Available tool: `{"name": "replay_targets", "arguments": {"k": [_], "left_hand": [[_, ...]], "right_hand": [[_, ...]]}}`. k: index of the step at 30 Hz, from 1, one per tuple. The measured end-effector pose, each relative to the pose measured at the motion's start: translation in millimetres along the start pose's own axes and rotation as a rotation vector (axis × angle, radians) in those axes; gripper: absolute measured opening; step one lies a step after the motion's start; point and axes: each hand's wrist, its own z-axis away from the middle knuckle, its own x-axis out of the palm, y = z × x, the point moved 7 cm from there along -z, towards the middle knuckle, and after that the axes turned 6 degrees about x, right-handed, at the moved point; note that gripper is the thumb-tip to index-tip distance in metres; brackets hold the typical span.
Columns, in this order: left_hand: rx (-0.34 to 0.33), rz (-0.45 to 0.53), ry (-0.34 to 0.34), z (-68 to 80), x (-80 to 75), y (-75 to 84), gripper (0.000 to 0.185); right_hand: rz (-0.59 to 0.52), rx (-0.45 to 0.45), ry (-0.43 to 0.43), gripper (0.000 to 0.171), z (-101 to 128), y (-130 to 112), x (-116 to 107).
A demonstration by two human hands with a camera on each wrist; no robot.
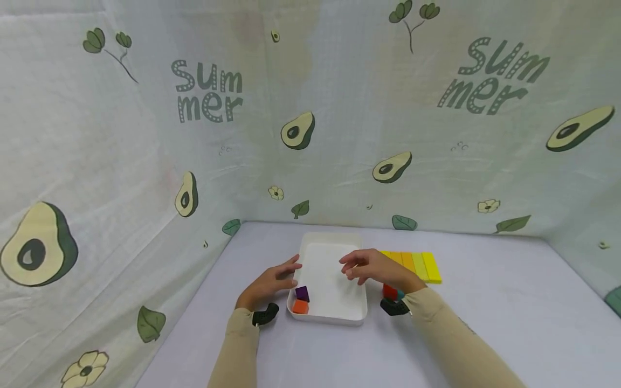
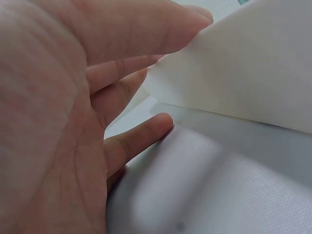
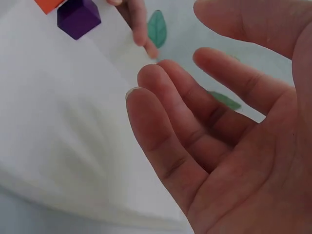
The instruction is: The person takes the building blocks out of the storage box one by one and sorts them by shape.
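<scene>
White plastic makes up the shallow tray [image 1: 335, 315], which sits on the pale worktop [image 1: 485, 323] in front of the person. Inside the tray, in the near corner on the person's left, a purple cube [image 1: 302, 293] sits just behind an orange cube [image 1: 301, 306], the two close together or touching. The left hand [image 1: 271, 280] rests against the tray's left rim, its fingers straight and loosely spread, the fingertips [image 2: 165, 122] at the tray's outer wall, gripping nothing. The right hand [image 1: 373, 268] hovers over the tray's right side, fingers relaxed and apart, palm empty in the right wrist view. Just right of the tray, partly hidden under the right wrist, lie a red block [image 1: 389, 291] and a bit of teal. Further right of the tray, a row of flat blocks [image 1: 417, 265] runs from orange to yellow. Behind the tray hangs a cloth backdrop [image 1: 339, 124] printed with avocados.
</scene>
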Motion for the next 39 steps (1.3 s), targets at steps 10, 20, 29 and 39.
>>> {"name": "replay_targets", "arguments": {"k": [10, 20, 29, 39], "left_hand": [[-0.014, -0.049, 0.003, -0.9, 0.6, -1.8, 0.057], [0.021, -0.036, -0.008, 0.2, 0.2, -0.8, 0.057], [0.021, -0.041, -0.006, 0.4, 2.2, 3.8, 0.062], [0.039, -0.043, -0.009, 4.4, 2.6, 8.2, 0.058]], "right_hand": [[0.141, 0.018, -0.21, 0.044, -41.7, -12.4, 58.0], [0.238, 0.038, -0.349, 0.041, -50.2, -21.4, 92.0], [0.255, 0.086, -0.302, 0.045, -62.3, -13.9, 92.5], [0.281, 0.104, -0.268, 0.026, -70.8, -9.3, 97.2]]}}
